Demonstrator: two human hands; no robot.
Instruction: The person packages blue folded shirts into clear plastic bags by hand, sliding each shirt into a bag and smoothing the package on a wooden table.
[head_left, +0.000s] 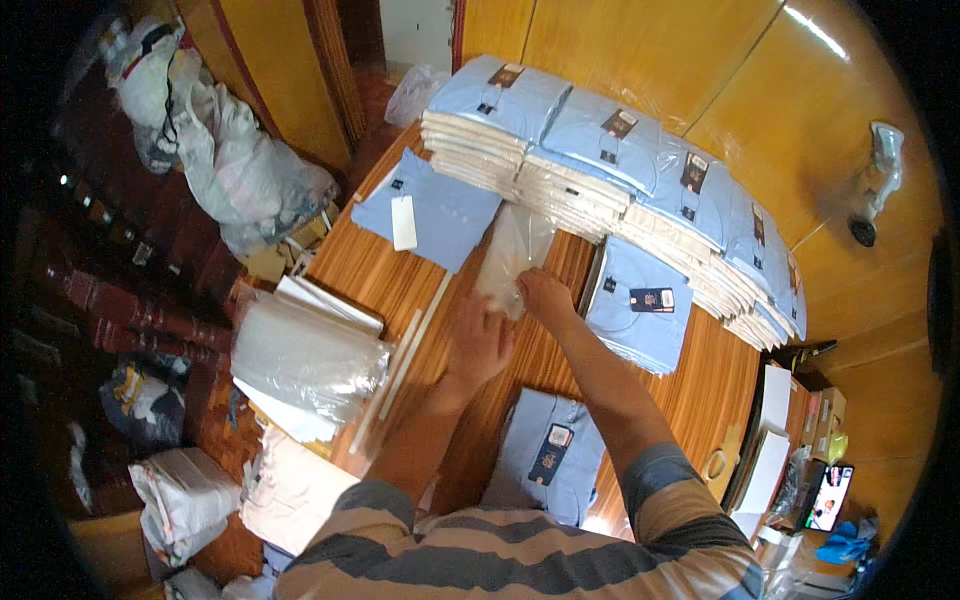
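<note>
A clear plastic bag lies on the wooden table in front of me. My right hand is closed in a pinch on the bag's near right edge. Beside the bag's near left corner is my left hand, slightly blurred, with its thumb apart from the fingers; no held thing shows in it. To the left of the bag rests a folded light-blue garment with a blank white tag. Right of my right hand sits a pile of folded blue garments with a dark tag on top.
Tall stacks of bagged blue garments line the far edge. A pile of clear bags is at the left edge, near a thin white strip. One tagged blue garment lies close to my body. A lit phone stands at right.
</note>
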